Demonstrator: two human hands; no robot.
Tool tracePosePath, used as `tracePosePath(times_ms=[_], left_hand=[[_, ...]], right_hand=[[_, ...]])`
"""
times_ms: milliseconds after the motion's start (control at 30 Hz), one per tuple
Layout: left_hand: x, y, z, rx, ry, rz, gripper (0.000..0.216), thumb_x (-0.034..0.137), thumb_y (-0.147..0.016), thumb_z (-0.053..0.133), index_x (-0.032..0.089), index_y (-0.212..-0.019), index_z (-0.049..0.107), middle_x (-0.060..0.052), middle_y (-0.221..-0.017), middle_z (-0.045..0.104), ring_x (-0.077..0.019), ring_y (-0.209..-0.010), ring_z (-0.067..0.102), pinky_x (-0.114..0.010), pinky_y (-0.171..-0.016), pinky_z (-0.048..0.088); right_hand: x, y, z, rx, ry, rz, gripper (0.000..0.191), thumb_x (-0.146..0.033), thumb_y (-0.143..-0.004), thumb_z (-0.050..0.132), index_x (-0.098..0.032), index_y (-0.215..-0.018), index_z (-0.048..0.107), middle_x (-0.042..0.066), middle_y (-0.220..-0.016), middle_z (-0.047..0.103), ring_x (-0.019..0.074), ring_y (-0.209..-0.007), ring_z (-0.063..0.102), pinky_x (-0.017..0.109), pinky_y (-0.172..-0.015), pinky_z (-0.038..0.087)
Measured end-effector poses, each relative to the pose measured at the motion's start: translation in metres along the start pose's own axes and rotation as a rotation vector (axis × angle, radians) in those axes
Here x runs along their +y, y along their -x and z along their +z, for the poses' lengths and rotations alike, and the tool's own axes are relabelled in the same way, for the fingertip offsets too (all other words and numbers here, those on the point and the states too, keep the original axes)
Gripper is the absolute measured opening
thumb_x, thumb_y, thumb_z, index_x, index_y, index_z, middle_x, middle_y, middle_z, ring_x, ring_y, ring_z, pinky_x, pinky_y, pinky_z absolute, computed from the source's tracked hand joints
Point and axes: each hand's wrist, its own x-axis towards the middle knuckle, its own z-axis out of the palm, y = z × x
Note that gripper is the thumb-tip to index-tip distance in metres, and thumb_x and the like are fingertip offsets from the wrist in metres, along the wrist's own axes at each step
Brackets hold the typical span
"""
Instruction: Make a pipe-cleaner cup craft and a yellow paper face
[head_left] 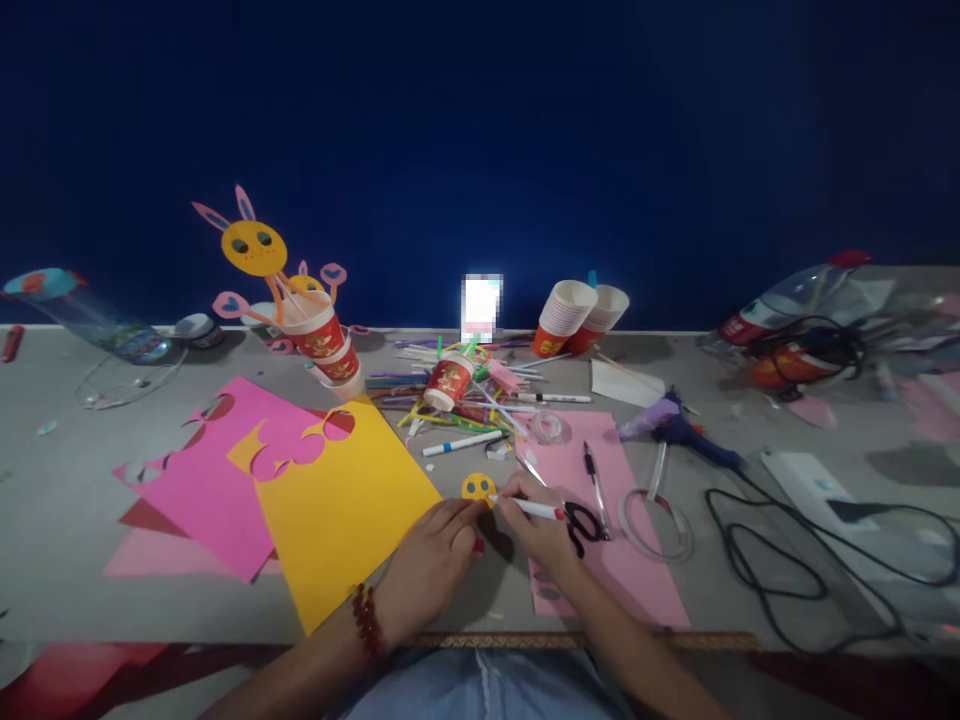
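A small round yellow paper face [478,487] with two dark eyes lies on the table in front of me. The fingertips of my left hand [431,550] pin its lower edge, the fingers close together. Gripped in my right hand [536,520] is a white marker [531,507] with a red end, its tip at the face's right edge. Under and beside that hand, black-handled scissors [585,522] rest on a pink sheet [637,570], along with a black pen [596,490]. To the left lies a yellow sheet [345,510] with round cut-outs.
Magenta paper [225,500] with cut-outs lies at left. Behind it, stacked red cups [319,335] hold a yellow bunny face [255,248]. Coloured sticks surround a tipped cup [450,382]. A blue-and-white marker [461,443], a glue gun [694,440] and black cable [765,590] also lie about.
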Motion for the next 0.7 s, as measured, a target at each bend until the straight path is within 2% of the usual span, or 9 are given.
tracePosePath(times_ms=[233,700], left_hand=[[-0.0028,0.0017,0.0052,0.020,0.011,0.010,0.009,0.014,-0.098,0.051,0.015,-0.097,0.060,-0.014,-0.135,0.063,-0.0269,-0.127,0.056,-0.046,-0.103,0.052],[-0.0013,0.0000,0.0008,-0.018,0.012,-0.009,0.010,0.015,-0.099,0.050,0.014,-0.096,0.060,-0.014,-0.133,0.064,-0.0272,-0.125,0.057,-0.045,-0.103,0.052]], right_hand=[[0.0000,-0.0014,0.0019,0.000,0.045,-0.021,0.017,-0.024,-0.086,0.051,-0.022,-0.069,0.053,-0.004,-0.059,0.056,0.0137,-0.054,0.051,0.026,-0.054,0.036],[-0.0056,-0.0030,0.0013,-0.013,0.053,-0.036,0.019,-0.024,-0.086,0.051,-0.022,-0.068,0.053,-0.004,-0.059,0.055,0.0138,-0.056,0.052,0.026,-0.056,0.038]])
